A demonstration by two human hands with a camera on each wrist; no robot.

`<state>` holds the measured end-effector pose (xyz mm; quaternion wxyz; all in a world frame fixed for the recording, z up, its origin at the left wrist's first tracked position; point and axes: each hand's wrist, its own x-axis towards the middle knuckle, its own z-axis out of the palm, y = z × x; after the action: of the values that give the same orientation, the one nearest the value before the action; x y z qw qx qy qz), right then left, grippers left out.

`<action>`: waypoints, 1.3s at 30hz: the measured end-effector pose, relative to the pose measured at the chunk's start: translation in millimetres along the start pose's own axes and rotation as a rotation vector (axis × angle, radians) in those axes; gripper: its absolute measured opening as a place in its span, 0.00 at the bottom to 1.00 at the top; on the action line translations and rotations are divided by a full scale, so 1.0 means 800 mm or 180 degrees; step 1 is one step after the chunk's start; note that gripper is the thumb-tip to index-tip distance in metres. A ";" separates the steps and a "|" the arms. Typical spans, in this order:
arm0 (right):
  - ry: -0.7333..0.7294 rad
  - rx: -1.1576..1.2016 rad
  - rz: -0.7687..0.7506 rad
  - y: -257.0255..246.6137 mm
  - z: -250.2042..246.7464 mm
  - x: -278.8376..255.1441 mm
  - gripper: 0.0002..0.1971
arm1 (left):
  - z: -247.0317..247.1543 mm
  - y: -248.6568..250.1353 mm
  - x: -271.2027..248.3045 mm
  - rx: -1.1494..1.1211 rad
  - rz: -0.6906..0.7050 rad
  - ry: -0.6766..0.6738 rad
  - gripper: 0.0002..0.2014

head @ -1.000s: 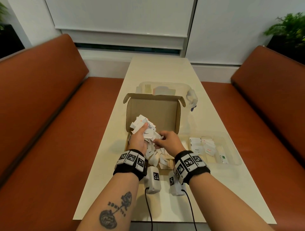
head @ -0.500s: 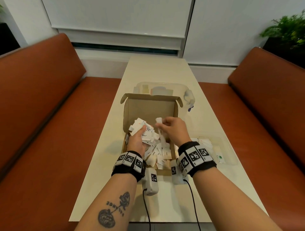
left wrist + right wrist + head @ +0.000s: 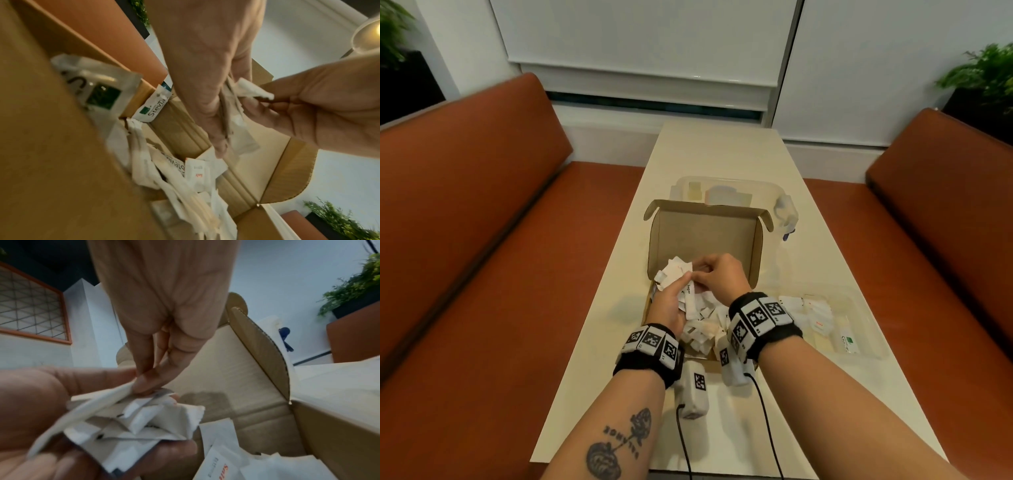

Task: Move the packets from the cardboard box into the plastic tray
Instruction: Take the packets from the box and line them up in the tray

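The open cardboard box stands mid-table with its lid up and several white packets loose inside. Above the box my left hand grips a bunch of packets. My right hand meets it from the right and pinches one more packet against that bunch. In the right wrist view the right fingers nip a long packet lying over the held bunch. In the left wrist view the right hand pinches a white packet. The clear plastic tray, right of the box, holds some packets.
A clear lidded container stands right behind the box lid. Orange benches run along both long sides of the narrow table. Two black cables trail over the table's near end.
My right hand dug a packet out of the box, lifted it, and has now brought it to the bunch in my left hand. The left hand has stayed above the box.
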<state>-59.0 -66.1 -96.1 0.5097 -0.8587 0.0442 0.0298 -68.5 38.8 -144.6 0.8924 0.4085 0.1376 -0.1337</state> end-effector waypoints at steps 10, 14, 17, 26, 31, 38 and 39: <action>0.0523 0.0056 -0.0041 0.034 -0.019 -0.010 0.07 | 0.012 -0.005 0.010 0.0196 -0.0140 0.0100 0.06; 0.0622 0.0329 -0.0044 0.042 -0.033 -0.021 0.06 | 0.027 -0.011 0.004 0.0393 -0.0179 -0.0069 0.08; 0.0660 0.0438 -0.0111 0.049 -0.052 -0.036 0.06 | 0.037 -0.022 -0.003 0.0500 -0.0151 -0.0236 0.07; 0.0818 0.0483 -0.0060 0.092 -0.110 -0.081 0.04 | 0.087 -0.075 -0.035 0.0743 -0.0214 -0.0426 0.12; 0.0907 0.0595 -0.0008 0.115 -0.130 -0.097 0.04 | 0.107 -0.103 -0.042 0.0989 -0.0262 -0.0333 0.18; 0.1079 0.0664 0.0128 0.129 -0.142 -0.090 0.06 | 0.124 -0.120 -0.032 0.1030 -0.0229 -0.0287 0.20; 0.1083 0.0672 0.0135 0.129 -0.143 -0.089 0.06 | 0.125 -0.120 -0.030 0.1050 -0.0210 -0.0263 0.20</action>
<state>-139.8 -212.6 -124.8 0.5813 -0.7920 0.1507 -0.1097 -111.2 -95.4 -139.9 0.8133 0.5388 0.0904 -0.2003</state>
